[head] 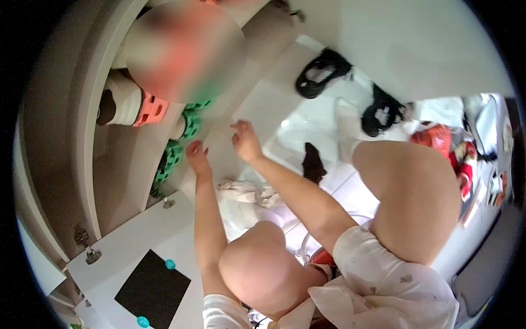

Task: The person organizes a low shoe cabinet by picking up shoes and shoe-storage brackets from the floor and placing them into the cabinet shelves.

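Note:
My left hand [198, 158] is raised in front of an open white cabinet, with nothing visible in its fingers. It is nearest to a green slotted plastic holder [169, 161] on the lower shelf, and I cannot tell whether it touches it. Another green holder [190, 125] is a little farther up. To the right, my right hand [246, 142] hovers with loosely curled, separated fingers and also holds nothing. A coral slotted holder [153, 110] on the upper shelf has a white shoe [123, 103] with a dark part against it. A blurred oval hides part of the shelves.
Black footwear [322, 74] and a similar black piece [382, 113] lie by the wall. Dark cloth [313, 162] and crumpled cream material [242, 192] are on the floor. The cabinet door [107, 263] stands open at left, bearing a black square sheet [153, 290]. A red bag [433, 137] lies right.

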Demonstrator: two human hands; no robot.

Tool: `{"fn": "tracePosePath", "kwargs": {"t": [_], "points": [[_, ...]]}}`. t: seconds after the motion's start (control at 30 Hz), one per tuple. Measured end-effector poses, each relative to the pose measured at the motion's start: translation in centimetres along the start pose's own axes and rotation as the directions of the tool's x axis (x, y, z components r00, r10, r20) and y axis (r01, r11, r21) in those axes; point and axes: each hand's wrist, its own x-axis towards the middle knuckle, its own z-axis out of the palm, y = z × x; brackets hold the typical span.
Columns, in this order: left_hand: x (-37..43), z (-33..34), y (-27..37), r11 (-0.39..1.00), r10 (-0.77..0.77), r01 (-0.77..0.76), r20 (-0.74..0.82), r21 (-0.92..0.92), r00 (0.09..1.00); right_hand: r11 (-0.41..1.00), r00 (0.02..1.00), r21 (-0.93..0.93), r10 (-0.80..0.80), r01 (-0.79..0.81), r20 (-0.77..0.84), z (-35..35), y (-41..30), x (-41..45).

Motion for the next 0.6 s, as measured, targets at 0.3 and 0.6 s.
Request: {"fn": "tracePosePath", "kwargs": {"t": [0.3,0.6], "points": [[-12.5,1.3,10.9,0.973,0.109,-0.179,0.388,0.148,0.915,0.854,0.874,-0.494,0.106,0.164,0.473,-10.1,-5.2,-5.3],[-25.1,7.4,20.8,0.820,0.339,-0.566,0.721,0.089,0.605,0.701,0.805,-0.557,-0.042,0.446,0.591,-24.4,-23.1,-3.2]]}}
